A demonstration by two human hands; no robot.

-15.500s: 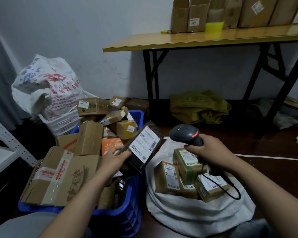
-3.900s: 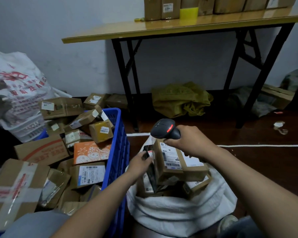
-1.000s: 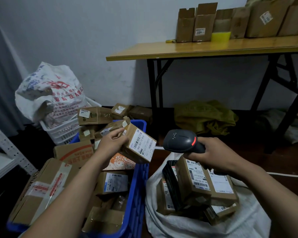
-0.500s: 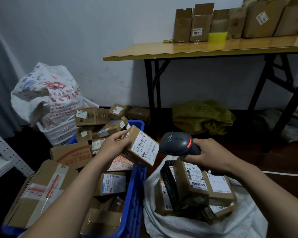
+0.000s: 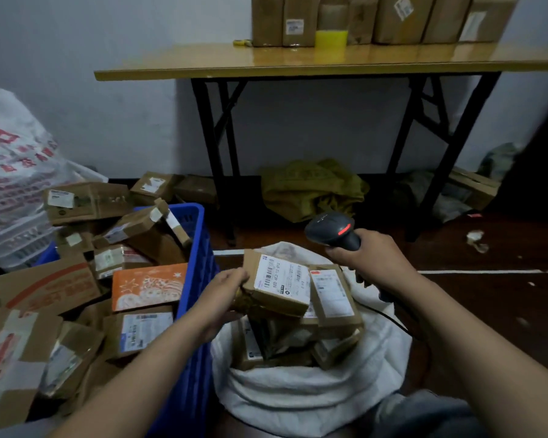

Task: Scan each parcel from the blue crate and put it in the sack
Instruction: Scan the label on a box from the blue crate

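Note:
My left hand (image 5: 225, 292) grips a small brown parcel (image 5: 279, 284) with a white barcode label, holding it over the open white sack (image 5: 301, 396), on top of the several parcels inside. My right hand (image 5: 369, 257) holds a black barcode scanner (image 5: 331, 230) with a red light, raised just behind the sack; its cable runs down to the right. The blue crate (image 5: 193, 298) stands to the left of the sack, piled with brown parcels and an orange box (image 5: 147, 289).
A folding table (image 5: 298, 63) with cardboard boxes stands against the wall behind. A green cloth bundle (image 5: 310, 188) lies under it. A printed white bag (image 5: 13, 165) on a white basket is at far left. A white line crosses the dark floor at right.
My left hand has carried the labelled parcel from above the blue crate rightward and down onto the pile in the sack. The scanner hand has stayed raised behind the sack.

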